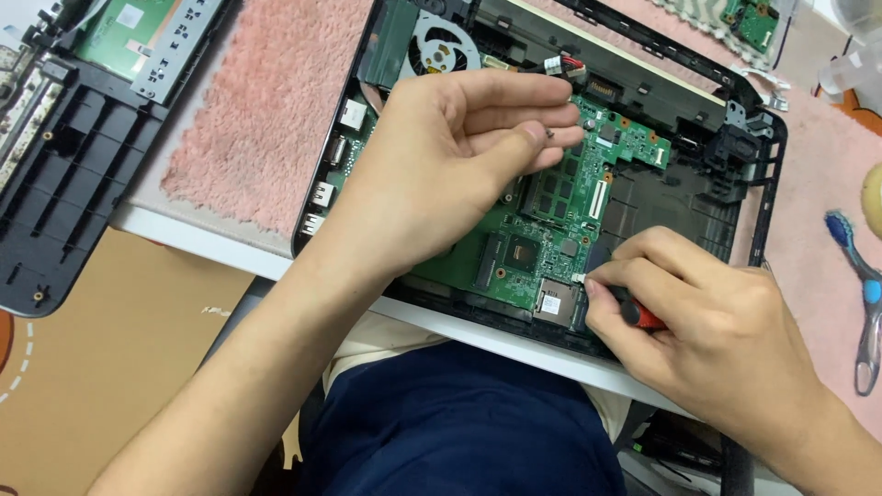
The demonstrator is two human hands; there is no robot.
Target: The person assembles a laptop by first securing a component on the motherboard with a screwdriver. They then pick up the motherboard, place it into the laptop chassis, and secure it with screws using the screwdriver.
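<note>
Scene: An opened laptop base (735, 197) lay on the bench (514, 344), partly over a pink fluffy mat (266, 110), with its green circuit board (542, 230) bared.
Left hand: The left hand (441, 156) hovered over the board's middle, thumb and forefinger pinching 1 tiny dark screw (550, 134).
Right hand: The right hand (707, 321) was curled tight round a red-handled screwdriver (643, 317) at the board's near right corner; the tip was hidden by the fingers.
Step in hand: Judging by the lifted screw and the driver set low, the board's screws were being handled 1 by 1.
Next move: It would call for a steady pinch on the screw and a driver held square to the board.
Labels: 1 small white sticker (550, 302) sat on a silver part at the board's near edge; its print was too small to tell.
Surroundings: A black cover panel (73, 174) lay far left, a blue-and-grey toothbrush (859, 276) at right, a cooling fan (444, 48) at the far edge.
</note>
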